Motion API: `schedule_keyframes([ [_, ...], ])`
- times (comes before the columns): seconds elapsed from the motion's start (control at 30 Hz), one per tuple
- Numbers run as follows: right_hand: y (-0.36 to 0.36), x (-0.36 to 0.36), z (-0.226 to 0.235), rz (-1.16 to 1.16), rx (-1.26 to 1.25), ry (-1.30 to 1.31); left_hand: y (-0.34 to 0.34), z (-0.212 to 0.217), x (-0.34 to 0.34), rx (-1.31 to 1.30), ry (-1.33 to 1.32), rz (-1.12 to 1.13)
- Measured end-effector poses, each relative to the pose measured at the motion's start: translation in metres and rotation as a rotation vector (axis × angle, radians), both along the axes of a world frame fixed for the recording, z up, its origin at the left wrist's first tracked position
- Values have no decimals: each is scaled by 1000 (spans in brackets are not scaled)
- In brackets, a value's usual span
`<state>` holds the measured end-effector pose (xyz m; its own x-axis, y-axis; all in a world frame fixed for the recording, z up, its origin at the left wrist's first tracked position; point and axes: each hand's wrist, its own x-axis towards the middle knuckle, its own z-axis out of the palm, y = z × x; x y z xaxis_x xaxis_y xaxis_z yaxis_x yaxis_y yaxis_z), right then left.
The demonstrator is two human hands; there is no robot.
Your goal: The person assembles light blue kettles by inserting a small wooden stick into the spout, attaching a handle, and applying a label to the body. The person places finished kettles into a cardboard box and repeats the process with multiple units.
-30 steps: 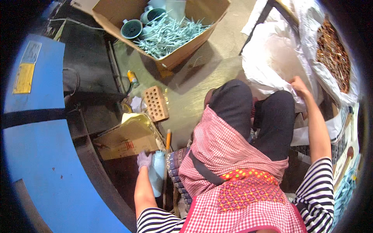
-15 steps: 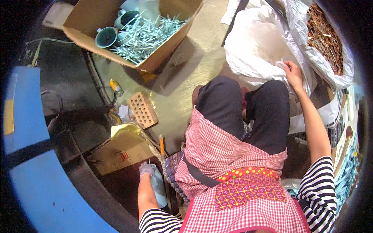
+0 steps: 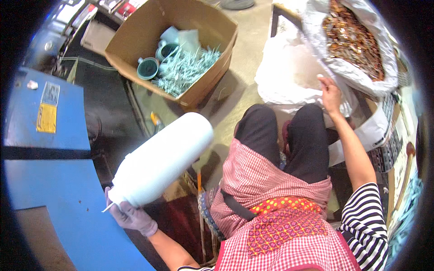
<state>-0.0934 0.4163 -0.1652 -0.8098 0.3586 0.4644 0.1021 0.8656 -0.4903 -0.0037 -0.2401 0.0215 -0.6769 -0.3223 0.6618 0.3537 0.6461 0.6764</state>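
My left hand (image 3: 131, 216), in a pale glove, grips the neck of a large pale-blue plastic bottle (image 3: 167, 156). The bottle slants with its base up and to the right, over the dark space beside my knees. A thin light-coloured sliver (image 3: 108, 207) sticks out near the neck by my fingers. My bare right hand (image 3: 331, 95) hovers over the near edge of a white sack (image 3: 275, 83). Its fingers are drawn together at the tips; whatever they may hold is too small to make out.
Ahead stands a cardboard box (image 3: 131, 34) with pale-blue strips (image 3: 187, 74) and cup-shaped pieces (image 3: 148, 68). Another white sack at the far right holds brown scraps (image 3: 355, 43). A blue machine panel (image 3: 54, 185) is close on my left. More blue strips (image 3: 407, 217) lie at the right edge.
My left hand has lifted the bottle from the low container up and to the left, into plain view. My right hand has shifted slightly at the sack. The view has turned.
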Motion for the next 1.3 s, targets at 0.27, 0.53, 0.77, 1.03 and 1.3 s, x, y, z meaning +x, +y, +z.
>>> schedule_keyframes([
  [0.27, -41, 41, 68, 77, -258, 18, 57, 50, -51, 90, -97, -434],
  [0.53, -77, 72, 126, 244, -220, 103, 63, 40, -86, -448, 54, -348],
  [0.77, -102, 83, 157, 428, -287, 0, 110, 106, -208, -550, 25, -135],
  [1.03, -95, 116, 227, 553, -76, 213, 196, 161, -131, -371, 304, -535],
  [1.3, -130, 143, 314, 842, 458, 559, 289, 157, -47, -634, 92, -1289],
])
